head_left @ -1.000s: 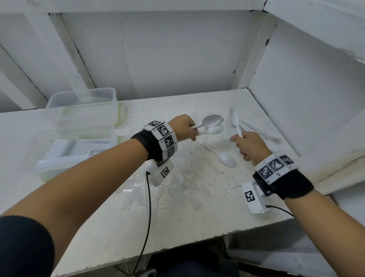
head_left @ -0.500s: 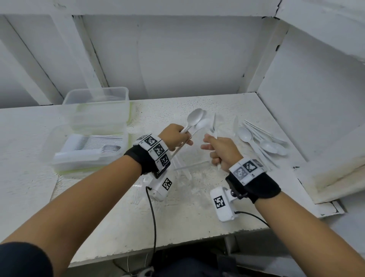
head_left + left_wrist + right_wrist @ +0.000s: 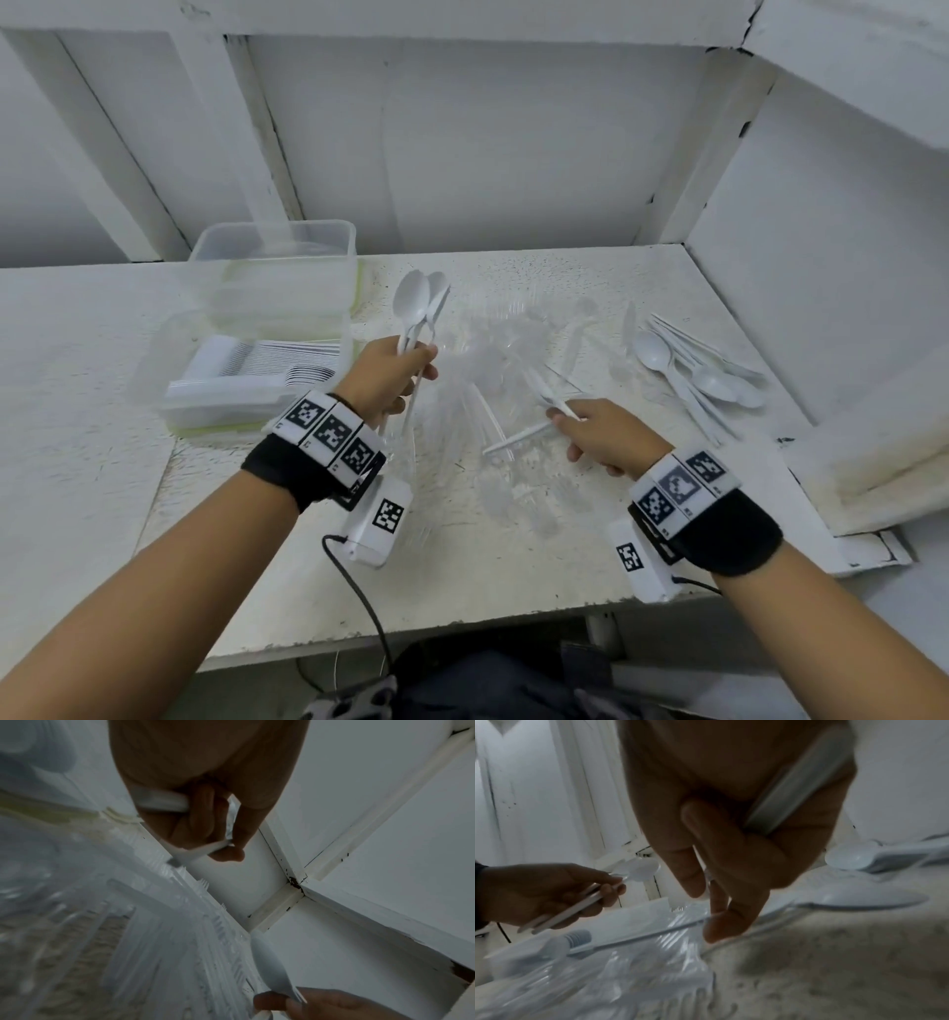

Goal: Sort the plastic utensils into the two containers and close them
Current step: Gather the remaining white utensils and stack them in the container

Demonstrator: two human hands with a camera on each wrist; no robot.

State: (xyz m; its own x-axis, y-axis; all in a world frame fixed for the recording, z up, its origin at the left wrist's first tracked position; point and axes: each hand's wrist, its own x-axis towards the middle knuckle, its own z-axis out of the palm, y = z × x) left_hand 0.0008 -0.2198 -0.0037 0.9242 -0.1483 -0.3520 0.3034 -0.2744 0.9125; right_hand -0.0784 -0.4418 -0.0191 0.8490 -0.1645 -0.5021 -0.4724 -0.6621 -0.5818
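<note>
- The left hand (image 3: 382,372) is above the table (image 3: 318,580), fingers curled around the handles of a small bunch of white spoons (image 3: 416,308); the bowls point up and away from the person.
- The right hand (image 3: 598,437) is lower, near the table, and grips a white utensil (image 3: 524,437) whose handle sticks out to the left; its kind cannot be told.
- Between the two hands lies a heap of clear plastic utensils (image 3: 493,360), directly on the table.
- More white spoons (image 3: 693,370) lie in a loose group to the right of the right hand, well apart from it.
- Left of the left hand stand two clear containers: the nearer container (image 3: 246,370) holds stacked white utensils, and the far container (image 3: 277,257) is just behind it.
</note>
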